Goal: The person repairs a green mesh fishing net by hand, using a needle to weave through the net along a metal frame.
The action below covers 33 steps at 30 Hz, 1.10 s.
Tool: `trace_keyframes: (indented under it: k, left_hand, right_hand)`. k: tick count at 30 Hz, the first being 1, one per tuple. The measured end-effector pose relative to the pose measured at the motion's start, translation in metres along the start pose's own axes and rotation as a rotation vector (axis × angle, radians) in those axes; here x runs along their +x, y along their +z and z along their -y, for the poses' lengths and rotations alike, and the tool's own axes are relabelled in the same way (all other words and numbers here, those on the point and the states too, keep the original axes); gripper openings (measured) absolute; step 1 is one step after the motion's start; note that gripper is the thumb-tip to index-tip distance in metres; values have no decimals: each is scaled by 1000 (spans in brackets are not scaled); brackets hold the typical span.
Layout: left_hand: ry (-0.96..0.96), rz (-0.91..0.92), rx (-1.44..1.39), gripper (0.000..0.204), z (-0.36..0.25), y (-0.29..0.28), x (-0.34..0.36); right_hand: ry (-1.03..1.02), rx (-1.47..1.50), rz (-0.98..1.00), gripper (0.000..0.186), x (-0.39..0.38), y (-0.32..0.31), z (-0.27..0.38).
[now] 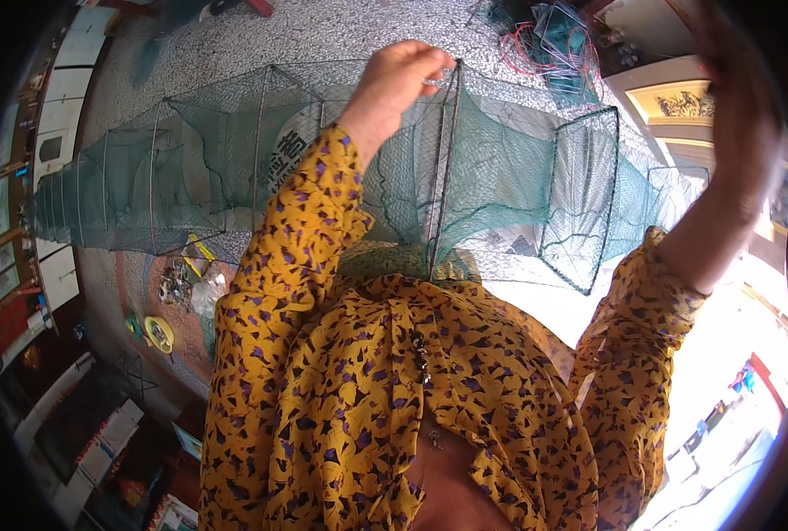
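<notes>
A long green mesh fish trap [500,164] stretches across the view in front of me, held in shape by several thin rectangular metal frames. At the top corner of one upright frame, my left hand [396,81] has its fingers closed on the trap's edge. Raised high at the far right is my right hand [746,97], dark and smeared by motion. Its fingers cannot be made out, nor can anything in them. Below that hand, the trap's right end narrows into paler mesh.
A heap of folded green netting [560,62] with red loops lies on the speckled floor at the far right. Beside it stands a yellow panel [673,102] with a dark picture. A round yellow dish [158,334] is at lower left, near white cabinet doors [62,146].
</notes>
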State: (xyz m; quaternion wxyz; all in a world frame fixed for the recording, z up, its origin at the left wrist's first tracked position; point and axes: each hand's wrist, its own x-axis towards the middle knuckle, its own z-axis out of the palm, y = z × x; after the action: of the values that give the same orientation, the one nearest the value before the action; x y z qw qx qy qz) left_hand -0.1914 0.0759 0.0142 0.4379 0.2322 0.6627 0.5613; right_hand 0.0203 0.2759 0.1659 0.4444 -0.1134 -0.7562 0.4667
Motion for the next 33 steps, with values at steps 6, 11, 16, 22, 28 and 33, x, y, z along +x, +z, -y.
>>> trace_keyframes:
  k: [6, 11, 16, 22, 28, 33]
  left_hand:
    - [10, 32, -292, 15, 9, -19, 15]
    - [4, 32, -288, 13, 9, -21, 15]
    - [28, 78, -152, 13, 8, -17, 8]
    - [86, 93, -11, 13, 6, -6, -1]
    - [160, 15, 175, 13, 14, 6, -2]
    - [97, 30, 212, 15, 9, 5, 0]
  right_hand:
    - [82, -440, 364, 8, -57, 81, -53]
    - [131, -716, 457, 7, -80, 93, -76]
    - [55, -821, 486, 5, -83, 99, -85]
    - [-1, -985, 574, 6, -82, 113, -88]
    - [123, -728, 503, 6, -87, 115, -101]
    - [278, -530, 382, 6, -99, 117, -105]
